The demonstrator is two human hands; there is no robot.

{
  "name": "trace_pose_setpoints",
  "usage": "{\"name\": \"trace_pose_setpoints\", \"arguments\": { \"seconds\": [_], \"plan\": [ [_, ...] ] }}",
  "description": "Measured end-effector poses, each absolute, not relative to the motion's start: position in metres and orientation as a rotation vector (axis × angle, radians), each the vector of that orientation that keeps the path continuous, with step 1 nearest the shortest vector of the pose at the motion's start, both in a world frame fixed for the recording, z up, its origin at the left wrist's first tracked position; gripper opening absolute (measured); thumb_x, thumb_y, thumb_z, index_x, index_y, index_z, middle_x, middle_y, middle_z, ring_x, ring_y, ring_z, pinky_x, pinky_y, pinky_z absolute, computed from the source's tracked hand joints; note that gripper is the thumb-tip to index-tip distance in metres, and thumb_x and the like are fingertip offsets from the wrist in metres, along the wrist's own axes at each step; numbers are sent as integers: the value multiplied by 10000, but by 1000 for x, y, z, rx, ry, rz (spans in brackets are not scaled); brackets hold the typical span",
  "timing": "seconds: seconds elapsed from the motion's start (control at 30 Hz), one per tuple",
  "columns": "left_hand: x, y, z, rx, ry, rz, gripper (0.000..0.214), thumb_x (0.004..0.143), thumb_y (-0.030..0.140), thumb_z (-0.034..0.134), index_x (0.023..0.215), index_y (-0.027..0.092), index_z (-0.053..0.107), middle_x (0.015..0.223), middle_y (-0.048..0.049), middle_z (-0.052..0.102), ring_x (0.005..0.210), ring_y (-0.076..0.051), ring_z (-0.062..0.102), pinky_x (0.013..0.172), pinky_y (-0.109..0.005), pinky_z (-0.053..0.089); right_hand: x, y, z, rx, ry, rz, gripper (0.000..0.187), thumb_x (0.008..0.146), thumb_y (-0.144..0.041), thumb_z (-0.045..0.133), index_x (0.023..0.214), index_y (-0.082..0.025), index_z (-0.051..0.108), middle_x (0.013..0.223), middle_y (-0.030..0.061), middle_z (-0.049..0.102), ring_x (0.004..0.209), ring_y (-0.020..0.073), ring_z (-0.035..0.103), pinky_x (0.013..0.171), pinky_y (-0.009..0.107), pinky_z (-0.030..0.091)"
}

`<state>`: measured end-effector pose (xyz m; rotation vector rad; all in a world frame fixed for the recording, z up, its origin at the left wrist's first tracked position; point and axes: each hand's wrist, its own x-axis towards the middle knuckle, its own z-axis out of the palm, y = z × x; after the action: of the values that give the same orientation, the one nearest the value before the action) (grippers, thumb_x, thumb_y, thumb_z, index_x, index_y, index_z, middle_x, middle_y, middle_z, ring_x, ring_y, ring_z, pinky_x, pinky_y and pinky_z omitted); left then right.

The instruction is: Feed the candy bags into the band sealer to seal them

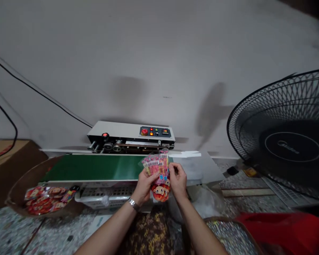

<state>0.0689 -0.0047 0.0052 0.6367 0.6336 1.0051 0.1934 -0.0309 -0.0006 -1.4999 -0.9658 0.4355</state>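
Observation:
A fan of printed plastic packets (159,169), pink and red with barcodes and a cartoon face, is gripped in my left hand (145,186), thumb on top. My right hand (178,180) has its fingers closed in a pinch at the right edge of the fan, on one of the packets. Both hands are in front of a band sealing machine (122,129) with a red stop button and lit controls. The packets overlap the right end of its green conveyor belt (95,167).
At the left a round container (16,187) holds several red cartoon packets (46,200), beside a cardboard box (7,159). A black fan (289,141) stands at right. A white basket (106,194) is under the belt; a bin of small pieces (231,235) and red fabric (284,232) lie lower right.

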Motion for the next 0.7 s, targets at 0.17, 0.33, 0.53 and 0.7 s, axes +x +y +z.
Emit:
{"name": "trace_pose_setpoints", "arguments": {
  "seconds": [0.17, 0.33, 0.53, 0.7],
  "plan": [
    [69, 8, 4, 622, 633, 999, 415, 586, 229, 764, 958, 151, 598, 908, -78, 693, 756, -198, 653, 757, -343, 500, 196, -14, -12, -1369, -895, 537, 257, 817, -412, 503, 824, -159, 549, 760, 26, 579, 703, 131, 537, 647, 233, 445],
    [63, 16, 6, 739, 637, 969, 450, 566, 188, 771, 978, 153, 596, 939, -88, 689, 801, -213, 650, 776, -351, 498, 208, -8, 8, -1314, -1081, 667, 454, 785, -374, 562, 1191, -201, 455, 884, 39, 580, 706, 119, 550, 624, 225, 466],
    [48, 23, 10, 875, 663, 924, 487, 549, 201, 773, 1001, 155, 594, 931, -94, 693, 830, -236, 650, 765, -361, 506, 227, 1, 48, -1337, -1542, 654, 474, 751, -332, 609, 1212, -256, 523, 904, 34, 578, 634, 107, 515, 593, 229, 459],
    [41, 22, 10, 898, 665, 916, 510, 545, 205, 775, 1015, 149, 585, 923, -102, 695, 822, -248, 655, 765, -375, 507, 222, -2, 46, -1333, -1575, 638, 298, 792, -334, 556, 1055, -219, 635, 786, 28, 602, 648, 122, 510, 614, 237, 451]
  ]
}}
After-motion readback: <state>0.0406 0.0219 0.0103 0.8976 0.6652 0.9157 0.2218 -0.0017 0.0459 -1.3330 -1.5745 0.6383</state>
